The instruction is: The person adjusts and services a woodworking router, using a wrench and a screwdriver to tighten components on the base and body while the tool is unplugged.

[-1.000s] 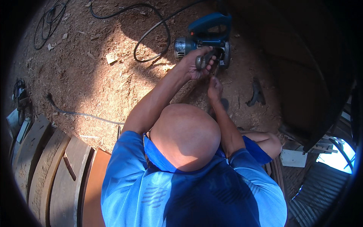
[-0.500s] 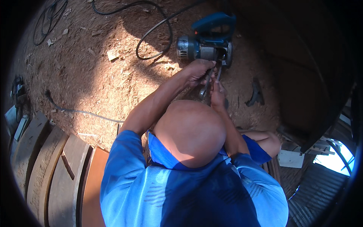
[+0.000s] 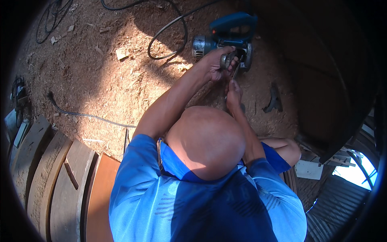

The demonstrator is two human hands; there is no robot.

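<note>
A blue electric cutter [image 3: 230, 35] with a grey motor end lies on the sawdust-covered ground. Just in front of it, my left hand [image 3: 213, 65] is closed around a small round grey metal part [image 3: 225, 60]. My right hand [image 3: 234, 91] sits right below it and grips a thin metal tool [image 3: 235, 73] that points up toward the round part. Both hands almost touch each other beside the cutter's blade end. A bare head and blue shirt fill the lower middle and hide the ground beneath them.
A black cable [image 3: 171, 38] loops from the cutter across the ground. Curved wooden planks [image 3: 48, 177] lie at lower left. A dark metal piece [image 3: 275, 99] lies to the right of the hands. A large dark curved object [image 3: 342, 80] fills the right side, and a white block [image 3: 308, 169] lies below it.
Both hands stay together by the cutter. The left hand has lifted the round part slightly nearer the cutter, and the right hand has followed it up.
</note>
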